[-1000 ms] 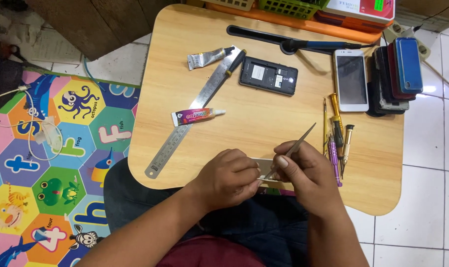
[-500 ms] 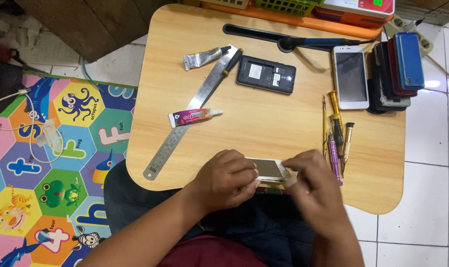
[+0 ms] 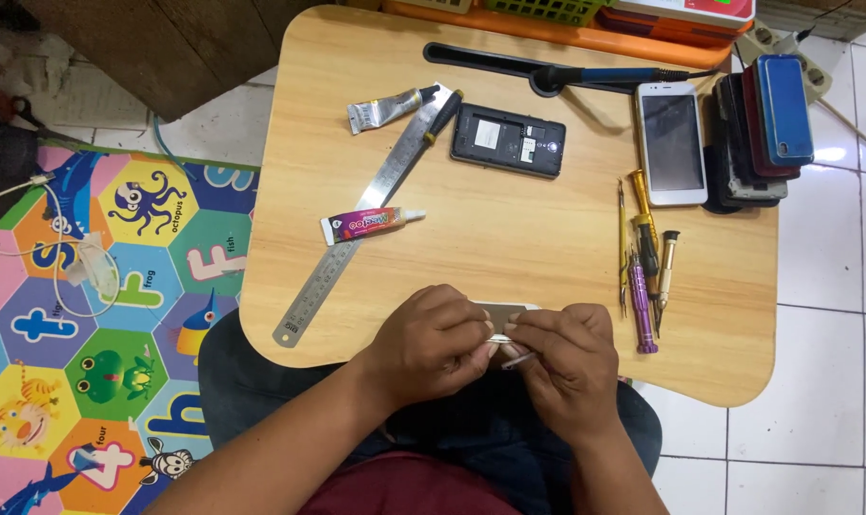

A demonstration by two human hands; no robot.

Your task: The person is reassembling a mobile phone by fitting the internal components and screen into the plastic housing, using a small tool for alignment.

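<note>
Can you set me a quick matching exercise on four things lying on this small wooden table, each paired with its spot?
Things:
1. steel ruler
2. white phone
3. opened black phone
4. screwdrivers

Places:
A. face up beside the stack of phone cases
B. lined up near the table's right edge, right of the hands
C. lying diagonally, under the glue tube
D. back cover off, between the ruler's top end and the white phone

Pairs: 1-C, 2-A, 3-D, 4-B

small phone – pale, flat, mostly hidden | near table edge | thin silver tool – touching it
</note>
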